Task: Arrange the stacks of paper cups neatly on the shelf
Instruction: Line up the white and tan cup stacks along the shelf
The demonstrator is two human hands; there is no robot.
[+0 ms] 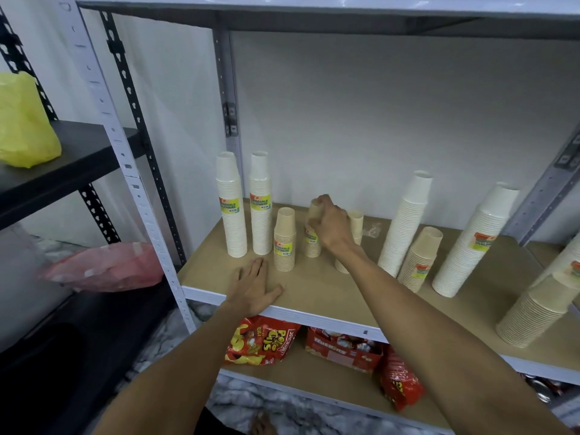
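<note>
You have ten cup stacks on the wooden shelf [314, 293], if I count the one cut by the right edge of the frame. Four are tall and white: two upright ones with yellow labels at the left back, the first tall stack [231, 205] and the second tall stack [260, 204] just beside it, then a leaning tall stack [405, 224] right of center and another tall stack [474, 243] further right. Five are short and beige: a labelled short stack [284, 240] in front of the two tall ones, the held stack [312, 238], a half-hidden stack [356, 224] behind your right forearm, a tilted short stack [420, 259] between the two tall stacks on the right, and a front short stack [533, 309] at the lower right. The cut-off stack [569, 262] at the right edge looks white.

Your right hand [329, 224] is in the center of the frame, fingers curled around the top of the held stack, whose base is on the shelf. Your left hand [254, 287] lies flat with straight fingers on the front edge of the shelf, holding nothing.

A small clear wrapper [372, 229] lies near the half-hidden stack. Below the shelf there are three red snack packs [260, 340]. At upper left a yellow bag [25, 124] sits on a black rack [78, 158], and a pink bag [103, 266] is under it.
</note>
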